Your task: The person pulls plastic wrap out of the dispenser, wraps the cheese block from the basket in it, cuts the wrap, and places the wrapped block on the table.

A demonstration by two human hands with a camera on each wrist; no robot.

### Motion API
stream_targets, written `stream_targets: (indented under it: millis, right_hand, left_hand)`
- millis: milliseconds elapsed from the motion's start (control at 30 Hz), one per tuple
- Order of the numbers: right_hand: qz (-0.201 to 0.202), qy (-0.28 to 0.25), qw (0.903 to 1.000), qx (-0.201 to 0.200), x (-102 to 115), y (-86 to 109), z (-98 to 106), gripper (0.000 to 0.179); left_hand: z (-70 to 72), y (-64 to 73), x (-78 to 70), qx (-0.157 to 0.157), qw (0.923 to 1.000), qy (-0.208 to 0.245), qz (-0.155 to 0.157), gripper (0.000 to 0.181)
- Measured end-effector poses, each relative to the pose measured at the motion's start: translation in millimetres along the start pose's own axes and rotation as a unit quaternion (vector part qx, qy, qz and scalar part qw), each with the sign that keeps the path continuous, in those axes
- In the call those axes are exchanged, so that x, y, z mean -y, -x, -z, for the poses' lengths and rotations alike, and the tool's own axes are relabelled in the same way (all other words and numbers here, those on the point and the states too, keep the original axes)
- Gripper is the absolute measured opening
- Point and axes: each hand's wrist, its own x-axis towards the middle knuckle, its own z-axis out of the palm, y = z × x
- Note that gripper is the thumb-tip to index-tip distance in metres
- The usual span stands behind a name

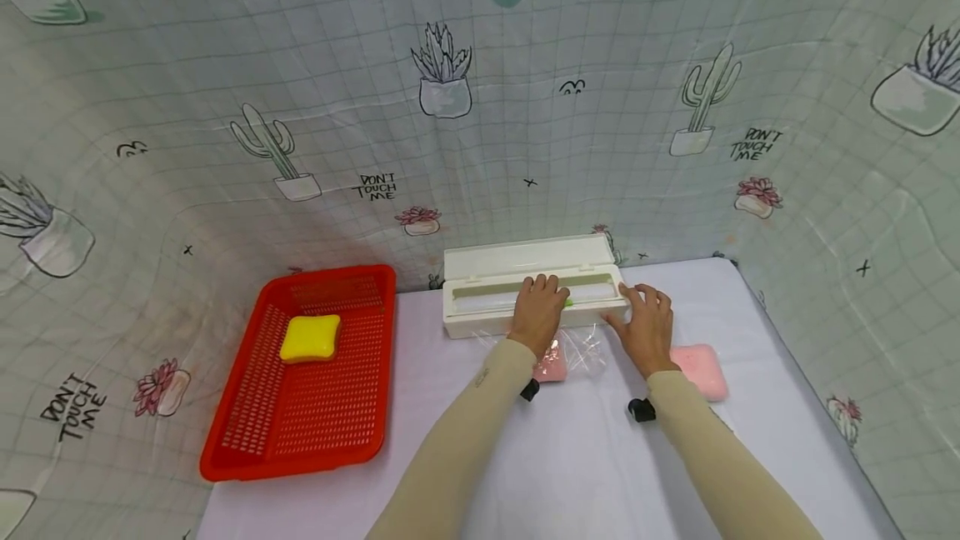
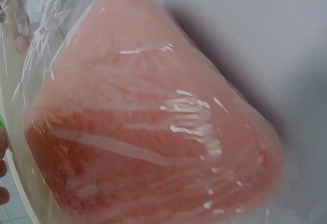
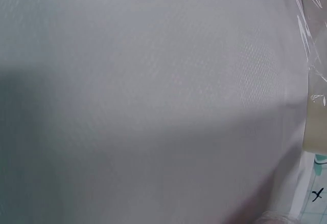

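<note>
A white cling film dispenser box [image 1: 468,325] stands at the back of the table with its lid [image 1: 528,257] up and a film roll [image 1: 483,302] inside. My left hand [image 1: 537,313] reaches over its front edge and pinches the small green slide cutter [image 1: 568,302]. With my right hand [image 1: 647,327] I grip the box's right end, thumb in front and fingers at the top. Clear cling film [image 1: 588,350] hangs from the box front over a pink sponge [image 2: 153,116], partly hidden behind my left wrist in the head view.
A red plastic basket [image 1: 386,357] at the left holds a yellow sponge [image 1: 311,338]. Another pink sponge [image 1: 701,372] lies beside my right forearm. White cloth covers the table [image 1: 562,465], and a printed curtain [image 1: 510,140] rises close behind the box.
</note>
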Motion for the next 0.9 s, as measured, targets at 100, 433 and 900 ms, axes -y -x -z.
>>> stream_targets:
  millis: [100, 433, 900]
  right_hand:
    - [0.005, -0.006, 1.0000, -0.005, -4, 2.3, -1, 0.065]
    - [0.020, -0.012, 0.9997, -0.007, -5, 3.9, -7, 0.064]
    - [0.015, -0.017, 0.9997, -0.011, -4, 0.9, -2, 0.063]
  left_hand:
    - [-4.1, 3.0, 0.8, -0.005, 0.9999, 0.012, 0.003, 0.019]
    - [-10.6, 10.2, 10.6, -0.011, 0.9979, 0.060, 0.022, 0.018]
    - [-12.4, 15.2, 21.8, -0.025, 0.9950, 0.091, 0.033, 0.017]
